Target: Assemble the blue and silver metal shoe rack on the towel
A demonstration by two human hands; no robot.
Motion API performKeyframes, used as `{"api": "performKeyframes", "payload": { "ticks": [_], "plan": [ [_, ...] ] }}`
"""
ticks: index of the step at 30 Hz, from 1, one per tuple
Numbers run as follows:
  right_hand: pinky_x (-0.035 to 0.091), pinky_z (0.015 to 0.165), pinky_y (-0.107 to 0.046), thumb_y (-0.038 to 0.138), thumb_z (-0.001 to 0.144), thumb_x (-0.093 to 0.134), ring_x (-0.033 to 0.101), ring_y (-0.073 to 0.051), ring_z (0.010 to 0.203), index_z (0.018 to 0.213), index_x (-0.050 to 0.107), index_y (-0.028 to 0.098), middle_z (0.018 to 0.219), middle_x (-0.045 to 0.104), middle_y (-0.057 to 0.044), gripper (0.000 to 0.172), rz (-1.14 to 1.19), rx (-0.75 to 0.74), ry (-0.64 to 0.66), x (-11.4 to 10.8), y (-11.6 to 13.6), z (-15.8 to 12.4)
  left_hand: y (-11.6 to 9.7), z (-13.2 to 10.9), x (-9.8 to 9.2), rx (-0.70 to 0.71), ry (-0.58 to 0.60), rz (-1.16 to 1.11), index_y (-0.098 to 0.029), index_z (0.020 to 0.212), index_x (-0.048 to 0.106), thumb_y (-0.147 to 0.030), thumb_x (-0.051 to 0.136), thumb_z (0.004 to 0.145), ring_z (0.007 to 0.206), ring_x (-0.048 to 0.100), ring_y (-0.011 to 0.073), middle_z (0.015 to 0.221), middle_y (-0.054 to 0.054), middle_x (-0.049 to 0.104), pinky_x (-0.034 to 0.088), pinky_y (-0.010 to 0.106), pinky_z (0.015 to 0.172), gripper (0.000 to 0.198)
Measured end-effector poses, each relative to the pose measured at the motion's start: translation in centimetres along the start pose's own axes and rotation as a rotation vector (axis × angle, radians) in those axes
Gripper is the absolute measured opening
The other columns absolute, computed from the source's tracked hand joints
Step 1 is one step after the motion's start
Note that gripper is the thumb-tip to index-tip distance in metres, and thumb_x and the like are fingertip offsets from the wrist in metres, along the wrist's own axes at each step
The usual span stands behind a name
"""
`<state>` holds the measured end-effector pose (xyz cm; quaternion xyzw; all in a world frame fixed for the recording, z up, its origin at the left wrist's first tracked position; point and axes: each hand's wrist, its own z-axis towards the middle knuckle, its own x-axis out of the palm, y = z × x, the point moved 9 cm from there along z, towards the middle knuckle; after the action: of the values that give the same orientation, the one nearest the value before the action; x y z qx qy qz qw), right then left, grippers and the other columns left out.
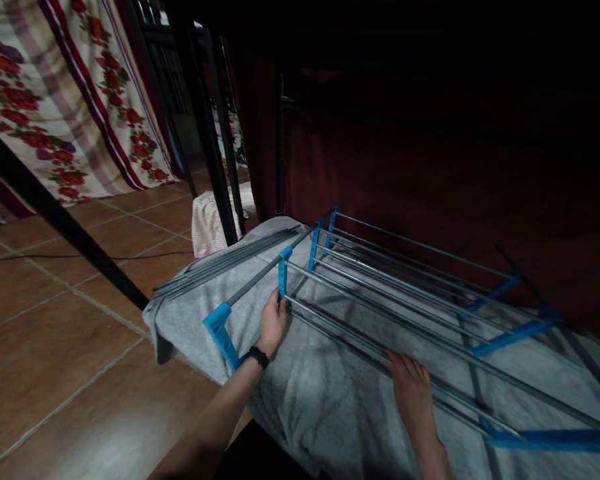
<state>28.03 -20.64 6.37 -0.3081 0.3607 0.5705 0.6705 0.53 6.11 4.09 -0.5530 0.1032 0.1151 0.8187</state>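
Observation:
A rack of grey metal rods (405, 293) held in blue plastic brackets lies across a grey towel (325, 400) in front of me. My left hand (273, 323) is closed around a blue bracket (283, 273) at the rack's left end, a dark band on the wrist. My right hand (413, 390) lies on the nearest rods lower down, fingers curled over them. Another blue end piece (221, 333) sticks out just left of my left forearm.
Several loose grey rods (225, 263) lie on the towel's far left edge. Black metal legs (210, 133) stand behind, and a black bar (55, 213) slants across the tiled floor at left. Floral cloth (55, 100) hangs top left. Dark red fabric fills the right background.

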Motion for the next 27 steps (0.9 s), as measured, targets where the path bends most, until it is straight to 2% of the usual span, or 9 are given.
{"api": "performKeyframes", "payload": {
  "ticks": [7, 15, 19, 22, 27],
  "plan": [
    [0.038, 0.08, -0.038, 0.025, 0.1, 0.041, 0.058, -0.024, 0.089, 0.118, 0.063, 0.019, 0.098, 0.069, -0.009, 0.029, 0.003, -0.014, -0.051, 0.1, -1.0, 1.1, -1.3, 1.1, 0.2, 0.003, -0.058, 0.047, -0.016, 0.12, 0.057, -0.03, 0.045, 0.09, 0.094, 0.062, 0.0256, 0.105, 0.011, 0.068, 0.049, 0.039, 0.087, 0.035],
    [0.039, 0.081, -0.038, 0.025, 0.1, 0.04, 0.058, -0.022, 0.088, 0.119, 0.064, 0.019, 0.097, 0.068, -0.008, 0.031, 0.036, -0.01, -0.066, 0.8, -2.0, 0.5, 0.0, 0.5, 1.1, 0.0, -0.026, 0.025, -0.018, 0.118, 0.055, -0.032, 0.046, 0.089, 0.093, 0.062, 0.0241, 0.103, 0.01, 0.066, 0.049, 0.038, 0.085, 0.033],
    [0.039, 0.082, -0.037, 0.028, 0.101, 0.039, 0.057, -0.022, 0.089, 0.118, 0.063, 0.018, 0.099, 0.068, -0.008, 0.031, 0.051, -0.017, -0.066, 0.8, -1.9, 0.4, -0.5, 0.3, 1.1, 0.03, 0.002, 0.091, -0.018, 0.117, 0.053, -0.031, 0.044, 0.09, 0.09, 0.061, 0.024, 0.101, 0.01, 0.065, 0.048, 0.036, 0.081, 0.031],
    [0.039, 0.082, -0.037, 0.029, 0.102, 0.038, 0.057, -0.021, 0.088, 0.116, 0.064, 0.018, 0.097, 0.068, -0.008, 0.031, 0.064, -0.006, -0.07, 0.7, -1.8, 0.6, -1.0, 0.4, 1.1, 0.048, 0.001, 0.172, -0.019, 0.115, 0.052, -0.027, 0.042, 0.091, 0.084, 0.06, 0.0229, 0.097, 0.009, 0.064, 0.046, 0.034, 0.074, 0.028],
    [0.038, 0.082, -0.037, 0.028, 0.102, 0.037, 0.057, -0.021, 0.089, 0.116, 0.064, 0.018, 0.097, 0.069, -0.007, 0.032, 0.075, 0.029, -0.061, 0.7, -1.5, 0.9, -1.0, 0.7, 1.1, 0.01, -0.008, 0.286, -0.021, 0.099, 0.052, -0.021, 0.043, 0.089, 0.065, 0.051, 0.0177, 0.077, 0.003, 0.056, 0.033, 0.028, 0.06, 0.014]
  ]
}}
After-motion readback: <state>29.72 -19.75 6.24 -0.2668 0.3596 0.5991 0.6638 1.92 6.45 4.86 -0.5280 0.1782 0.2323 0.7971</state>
